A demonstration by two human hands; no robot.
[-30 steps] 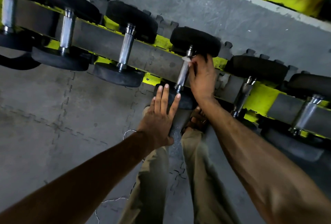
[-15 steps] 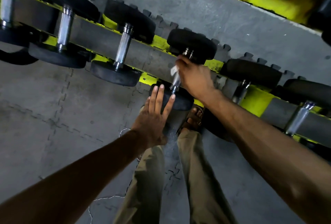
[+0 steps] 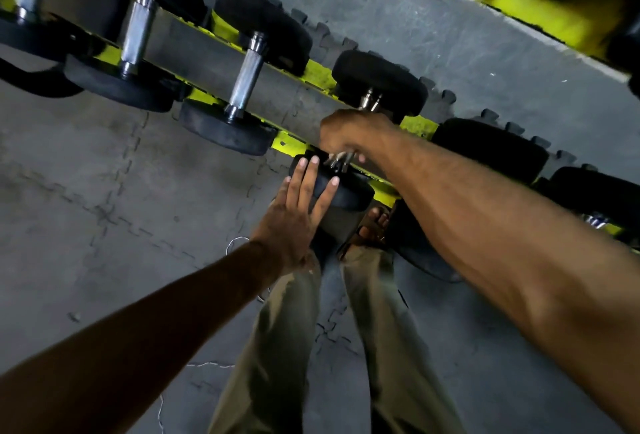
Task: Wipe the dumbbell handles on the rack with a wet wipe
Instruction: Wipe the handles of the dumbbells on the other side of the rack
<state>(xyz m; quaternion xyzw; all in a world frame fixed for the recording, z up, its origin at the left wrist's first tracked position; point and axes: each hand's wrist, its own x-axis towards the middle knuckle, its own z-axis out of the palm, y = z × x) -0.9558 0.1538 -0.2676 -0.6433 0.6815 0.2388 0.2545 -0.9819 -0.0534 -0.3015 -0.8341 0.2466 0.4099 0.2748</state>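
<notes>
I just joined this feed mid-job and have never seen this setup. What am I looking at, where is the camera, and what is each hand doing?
There is no machine here. These are a person's two bare hands, filmed by one wide-angle camera worn on the head and looking down. That is why the arms enter from the bottom, with the trouser legs and the grey floor mat below. Across the top runs a grey and yellow rack holding black-ended dumbbells with metal handles. The right hand is curled round the handle of the middle dumbbell; the wipe is hidden in that grip. The left hand lies flat, fingers straight, on that dumbbell's near end, apparently steadying it.
</notes>
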